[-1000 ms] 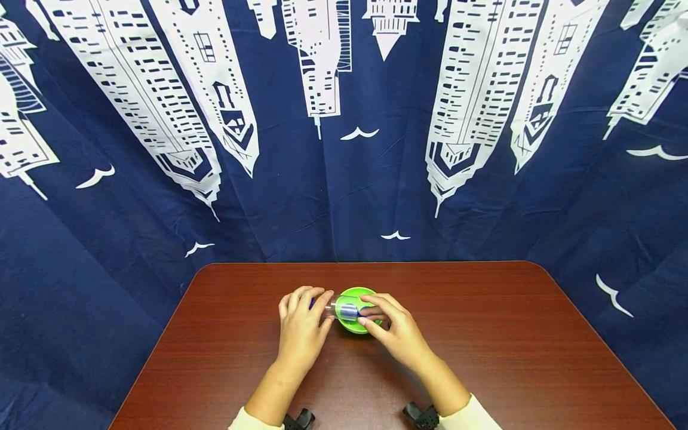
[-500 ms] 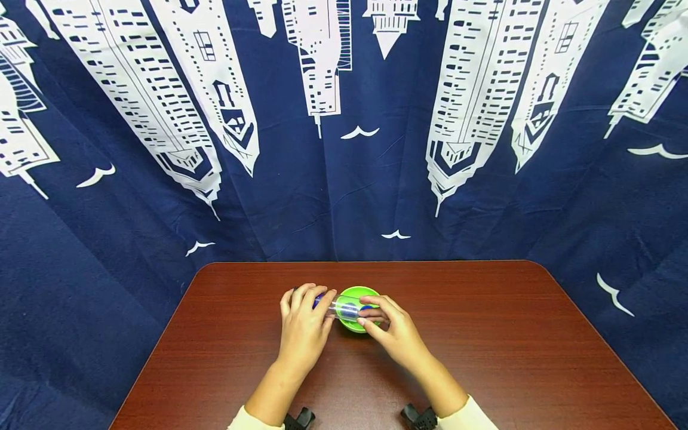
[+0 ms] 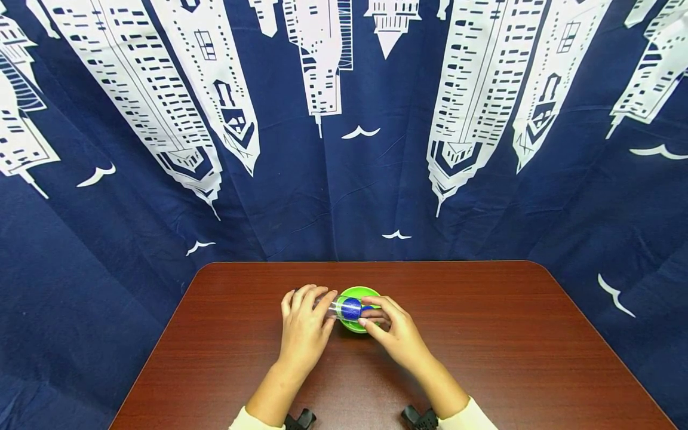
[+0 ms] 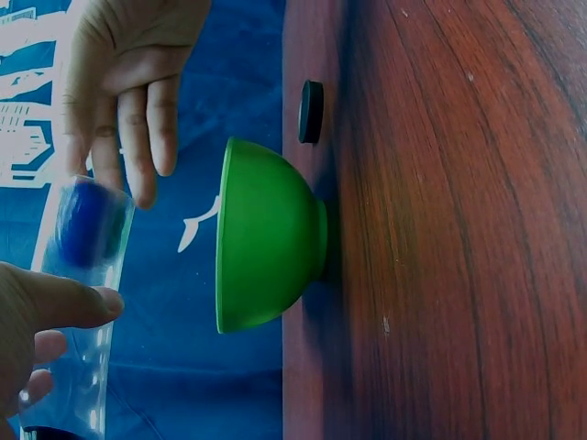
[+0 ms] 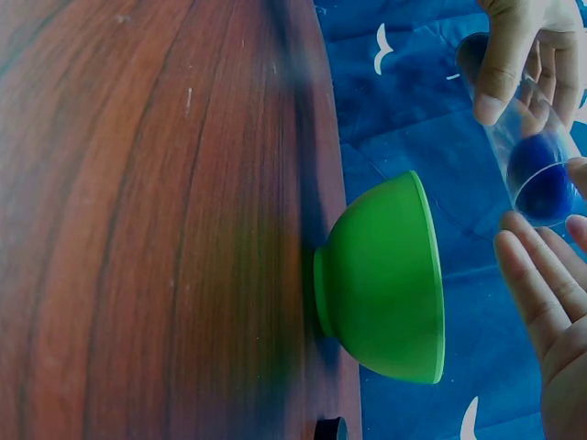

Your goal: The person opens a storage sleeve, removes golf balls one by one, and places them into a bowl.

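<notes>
Dark blue curtain [image 3: 333, 197] printed with white skyscrapers and gulls hangs behind a reddish-brown wooden table [image 3: 484, 358], filling the background of the head view.

Left of the green bowl [image 3: 356, 325], the left hand [image 3: 304, 331] grips a clear plastic tube [image 3: 337, 308], fingers curled over its body; the left wrist view shows the thumb pressed against the tube's side. The tube lies tilted, nearly horizontal, its open end over the bowl's rim. A blue ball [image 3: 350, 308] sits inside the tube at that open end, above the bowl and not yet in it.

The green bowl stands upright on the table, at its middle, between the two hands. It is hemispherical with a small foot, as the wrist views show.

Right of the bowl, the right hand [image 3: 396, 334] is held at the tube's mouth, fingers extended and relaxed, fingertips just beside the ball; whether they touch it cannot be told.

A small black disc [image 4: 311, 111] lies on the table near the bowl, seen only from the wrists.
</notes>
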Motion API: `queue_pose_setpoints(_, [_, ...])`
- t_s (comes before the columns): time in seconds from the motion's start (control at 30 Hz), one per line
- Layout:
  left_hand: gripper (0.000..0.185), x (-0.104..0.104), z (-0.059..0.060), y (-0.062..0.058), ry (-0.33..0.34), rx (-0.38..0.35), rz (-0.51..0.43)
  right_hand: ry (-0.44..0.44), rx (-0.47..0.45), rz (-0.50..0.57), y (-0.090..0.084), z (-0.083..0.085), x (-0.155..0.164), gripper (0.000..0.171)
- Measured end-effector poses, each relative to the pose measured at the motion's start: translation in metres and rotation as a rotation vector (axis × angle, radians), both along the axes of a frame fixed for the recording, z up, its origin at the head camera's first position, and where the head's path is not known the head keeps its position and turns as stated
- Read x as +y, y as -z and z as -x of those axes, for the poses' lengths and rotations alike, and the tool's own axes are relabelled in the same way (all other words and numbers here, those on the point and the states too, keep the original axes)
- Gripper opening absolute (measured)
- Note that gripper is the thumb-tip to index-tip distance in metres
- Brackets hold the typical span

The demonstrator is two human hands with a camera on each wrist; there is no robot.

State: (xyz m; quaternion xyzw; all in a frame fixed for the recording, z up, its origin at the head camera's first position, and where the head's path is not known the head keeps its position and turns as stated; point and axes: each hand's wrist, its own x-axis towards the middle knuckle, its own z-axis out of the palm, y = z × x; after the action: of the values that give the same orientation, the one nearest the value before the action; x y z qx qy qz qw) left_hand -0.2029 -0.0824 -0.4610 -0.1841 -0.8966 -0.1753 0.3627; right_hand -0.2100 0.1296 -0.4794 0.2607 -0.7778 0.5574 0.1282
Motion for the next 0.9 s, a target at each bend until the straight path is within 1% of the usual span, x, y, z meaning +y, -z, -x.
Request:
queue_pose_setpoints(0.17, [0.058,0.0005,-0.0001,-0.0003,0.002,-0.018,-0.003,0.017,0.008,-0.001,0.0007,-0.0007,0.0001,0.039])
queue_pose_setpoints(0.37, [0.058,0.0009,-0.0002,-0.0001,0.003,-0.017,-0.007,0.031,0.020,0.000,0.0028,0.0002,0.0003,0.038])
queue_pose_setpoints(0.5, [0.058,0.0013,0.0000,0.0013,0.009,-0.018,-0.016,0.032,0.007,0.009,0.0022,-0.0005,0.0005,0.038])
queue_pose_setpoints(0.7, [0.059,0.0014,0.0002,0.0034,-0.001,-0.033,-0.021,0.026,-0.028,0.017,-0.0008,-0.0020,0.0010,0.037])
queue_pose_setpoints(0.9, [0.059,0.0013,0.0005,0.0042,-0.002,-0.042,-0.043,0.023,-0.027,0.021,-0.0026,-0.0019,0.0011,0.037])
